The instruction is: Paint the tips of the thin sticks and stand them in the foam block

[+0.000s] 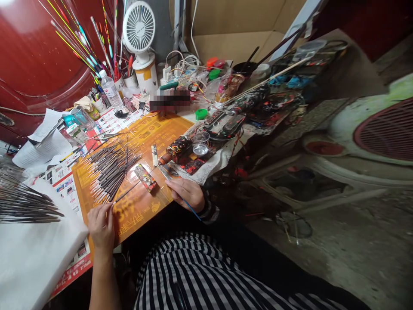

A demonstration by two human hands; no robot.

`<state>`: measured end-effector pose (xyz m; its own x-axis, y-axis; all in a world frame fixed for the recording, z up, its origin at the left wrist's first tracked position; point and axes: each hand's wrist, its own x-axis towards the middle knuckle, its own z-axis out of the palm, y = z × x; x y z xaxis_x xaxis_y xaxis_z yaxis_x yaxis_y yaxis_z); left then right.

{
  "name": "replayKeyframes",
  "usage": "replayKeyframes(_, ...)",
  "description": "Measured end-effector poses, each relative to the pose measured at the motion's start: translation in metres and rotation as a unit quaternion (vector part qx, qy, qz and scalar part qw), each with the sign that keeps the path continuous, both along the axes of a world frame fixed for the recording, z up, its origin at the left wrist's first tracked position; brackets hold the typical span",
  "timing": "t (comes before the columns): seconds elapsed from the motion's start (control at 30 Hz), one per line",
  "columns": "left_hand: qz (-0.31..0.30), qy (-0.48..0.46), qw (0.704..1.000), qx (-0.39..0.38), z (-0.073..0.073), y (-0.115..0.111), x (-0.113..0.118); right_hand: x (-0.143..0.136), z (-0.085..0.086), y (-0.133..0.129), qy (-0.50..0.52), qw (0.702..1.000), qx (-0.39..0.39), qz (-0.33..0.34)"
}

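Head view: your left grip is pinching a dark stick by its end at the near edge of the table; your right grip is clamping a blue-handled brush. A paint-specked block is lying by the stick.

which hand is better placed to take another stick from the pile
Probably the left hand: it is beside the pile and seems to hold one dark stick; the right hand is farther off and grips a blue-handled tool.

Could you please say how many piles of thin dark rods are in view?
2: one pile on the orange mat near the left hand, another pile on the white foam. More may be hidden.
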<state>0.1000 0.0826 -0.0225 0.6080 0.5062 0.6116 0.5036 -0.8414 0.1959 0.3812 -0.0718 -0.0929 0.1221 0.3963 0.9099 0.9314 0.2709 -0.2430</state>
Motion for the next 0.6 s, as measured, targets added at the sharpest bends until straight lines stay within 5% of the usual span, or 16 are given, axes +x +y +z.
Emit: replayKeyframes(0.6, 0.002, -0.019, 1.000, 0.013, 0.001, -0.002, 0.001, -0.001, -0.012, 0.001, 0.021, 1.000, -0.013, -0.003)
